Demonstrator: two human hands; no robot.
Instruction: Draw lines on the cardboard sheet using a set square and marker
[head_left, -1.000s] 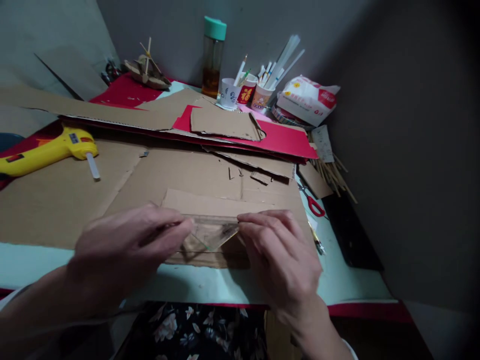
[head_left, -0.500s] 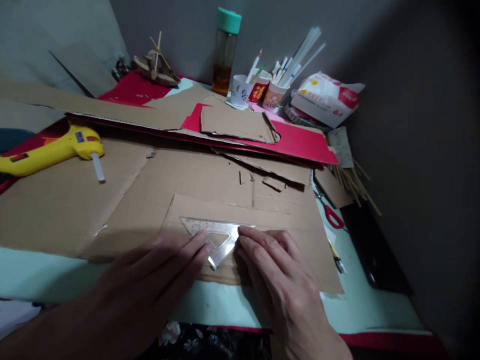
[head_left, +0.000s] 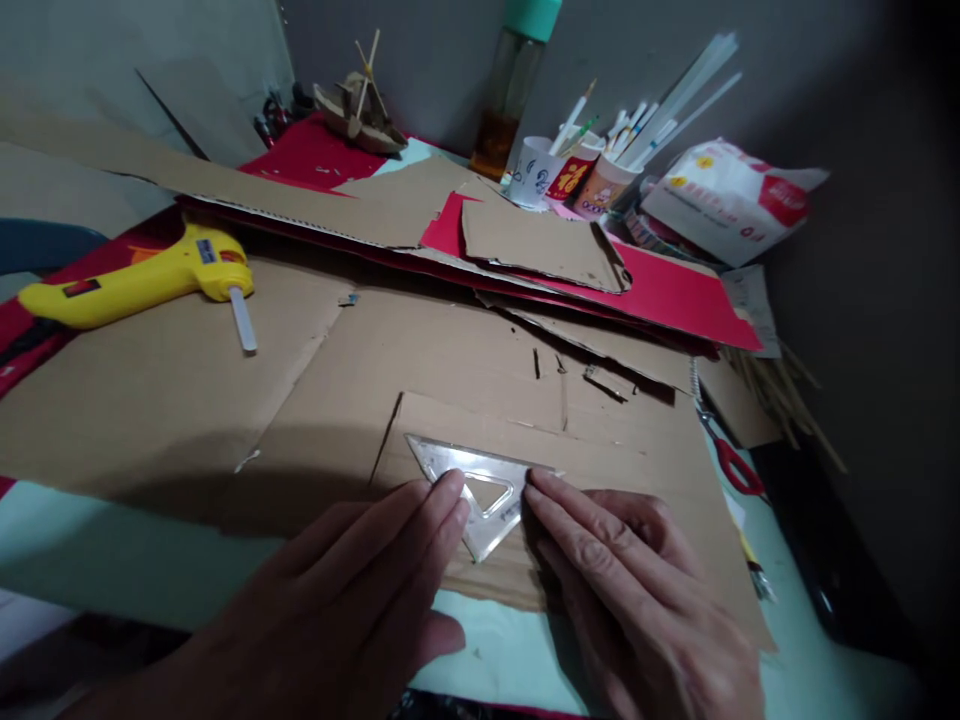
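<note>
Flattened set square [head_left: 456,467]: long edge L-R, tip nearward.

I see a plain grey wall [head_left: 427,40] at the back, meeting a paler side wall [head_left: 90,50] | pale green table [head_left: 112,560] standing in that corner | light dim, right of my view in deep shadow

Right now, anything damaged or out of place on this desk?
Nothing spilled. The cardboard sheet has short ragged cuts and a lifted flap right of centre. The scissors sit hard against its right edge. The set square lies flat on the cardboard.
</note>
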